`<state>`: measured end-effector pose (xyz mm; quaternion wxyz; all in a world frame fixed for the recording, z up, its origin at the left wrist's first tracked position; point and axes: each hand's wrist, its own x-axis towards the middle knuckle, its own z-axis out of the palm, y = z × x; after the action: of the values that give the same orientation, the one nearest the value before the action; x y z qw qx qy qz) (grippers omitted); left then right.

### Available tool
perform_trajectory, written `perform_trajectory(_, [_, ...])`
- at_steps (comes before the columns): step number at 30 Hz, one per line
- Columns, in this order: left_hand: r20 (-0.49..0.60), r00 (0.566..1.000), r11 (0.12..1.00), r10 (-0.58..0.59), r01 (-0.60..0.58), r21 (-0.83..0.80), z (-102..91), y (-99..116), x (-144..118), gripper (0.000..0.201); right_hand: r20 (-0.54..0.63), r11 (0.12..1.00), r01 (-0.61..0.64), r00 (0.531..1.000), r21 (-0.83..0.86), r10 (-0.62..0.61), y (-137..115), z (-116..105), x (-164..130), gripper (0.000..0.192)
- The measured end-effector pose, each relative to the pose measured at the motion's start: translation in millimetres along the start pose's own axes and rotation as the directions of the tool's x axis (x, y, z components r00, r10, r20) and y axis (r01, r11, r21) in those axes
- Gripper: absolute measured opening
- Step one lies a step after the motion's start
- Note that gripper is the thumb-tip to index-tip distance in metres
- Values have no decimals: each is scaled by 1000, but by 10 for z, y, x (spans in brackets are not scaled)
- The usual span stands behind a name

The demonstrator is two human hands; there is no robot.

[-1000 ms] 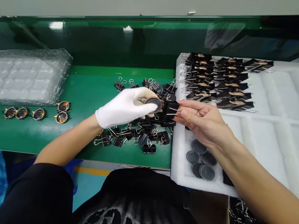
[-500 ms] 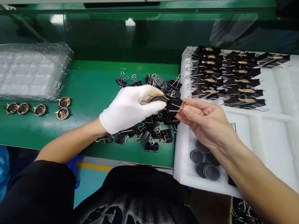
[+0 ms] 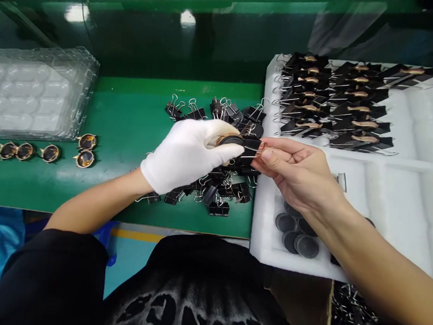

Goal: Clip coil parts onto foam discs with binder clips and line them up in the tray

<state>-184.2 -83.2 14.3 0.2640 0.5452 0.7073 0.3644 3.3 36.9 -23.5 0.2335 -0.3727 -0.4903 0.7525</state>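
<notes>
Gloved left hand point(image 3: 186, 153) curled around a dark disc point(image 3: 231, 141), bare right hand point(image 3: 297, 174) pinching a binder clip point(image 3: 249, 149), loose clips point(image 3: 218, 208) beneath left hand, foam tray point(image 3: 259, 218) below right wrist.

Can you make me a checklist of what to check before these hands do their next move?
1. Left hand has the round piece: ok, held between thumb and fingers.
2. Right hand has the black clip: ok, fingers are at its wire handles.
3. Both hands gloved: not ok, only the left is; the right is bare.
4. Clip sits properly on the round piece: cannot tell, the place where they meet is hidden.
5. More loose clips nearby: ok, they're piled on the green table.
</notes>
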Motion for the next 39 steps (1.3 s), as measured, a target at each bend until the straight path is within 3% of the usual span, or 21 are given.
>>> perform_trajectory(4, [17,1000,999,-22,21,35,27,-2,14,30,2,1000,-19,1000,9,19,13,43,-15,43])
perform_trajectory(9, [76,995,993,-61,68,-92,-9,11,41,32,-1,1000,-2,1000,5,2,-41,70,-28,41])
perform_trajectory(12, [72,997,996,-12,18,-83,-66,17,53,38,28,989,87,996,-121,-84,-203,117,-21,41])
perform_trajectory(15, [26,998,994,59,-56,-94,-122,-6,78,42,123,897,281,959,-341,-254,-402,174,23,38])
perform_trajectory(17, [-23,999,987,47,-50,-150,-167,-38,108,36,190,751,433,900,-498,-393,-475,183,77,32])
perform_trajectory(19, [-81,996,970,-31,10,-242,-232,-67,140,38,316,494,564,807,-662,-499,-457,163,137,30])
perform_trajectory(21, [-102,989,936,-111,69,-346,-315,-81,162,44,489,156,618,730,-770,-477,-351,134,187,33])
perform_trajectory(23, [-74,989,892,-129,83,-445,-395,-82,170,39,604,-126,608,700,-784,-380,-204,118,221,33])
perform_trajectory(24, [-57,991,873,-122,80,-481,-427,-80,170,33,624,-213,590,696,-779,-354,-136,117,231,28])
perform_trajectory(26, [-26,993,849,-115,85,-521,-464,-79,167,22,634,-288,565,684,-773,-360,-38,124,243,18])
perform_trajectory(30, [3,995,886,-104,94,-454,-449,-106,168,16,629,-201,610,650,-767,-426,-34,117,216,20])
perform_trajectory(33, [12,997,892,-75,73,-446,-427,-131,176,15,563,-11,643,661,-765,-496,-128,87,138,18])
perform_trajectory(35, [11,998,874,-68,65,-481,-426,-137,179,15,446,230,632,717,-740,-535,-197,72,74,12])
perform_trajectory(36, [15,998,864,-68,67,-498,-428,-135,178,14,364,385,595,770,-705,-524,-228,68,44,10])
perform_trajectory(39, [97,993,845,-67,109,-523,-427,-112,154,16,148,795,366,930,-483,-337,-280,81,-17,13])
